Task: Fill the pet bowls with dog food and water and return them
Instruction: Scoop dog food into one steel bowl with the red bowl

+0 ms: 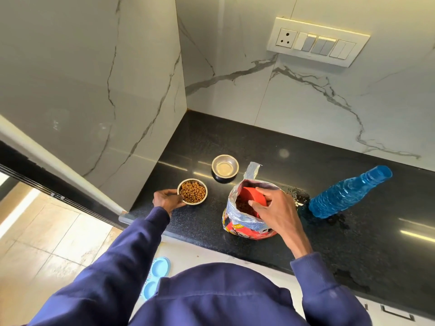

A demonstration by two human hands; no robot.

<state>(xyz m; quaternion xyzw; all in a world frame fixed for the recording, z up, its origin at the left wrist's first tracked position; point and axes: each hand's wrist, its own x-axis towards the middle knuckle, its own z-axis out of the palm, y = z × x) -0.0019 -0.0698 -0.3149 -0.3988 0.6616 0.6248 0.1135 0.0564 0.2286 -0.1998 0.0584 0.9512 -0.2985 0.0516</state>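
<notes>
Head view: left hand (166, 200) grips the food bowl (192, 191); right hand (273, 209) grips a red scoop (255, 196) inside the bag (249, 222).

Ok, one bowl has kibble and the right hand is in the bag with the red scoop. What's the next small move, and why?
Probably let go of the red scoop in the food bag and draw the right hand out toward the blue bottle. The kibble bowl, steadied by the left hand, looks full, so more food seems unneeded. Whether the second bowl holds water I cannot tell.
</notes>
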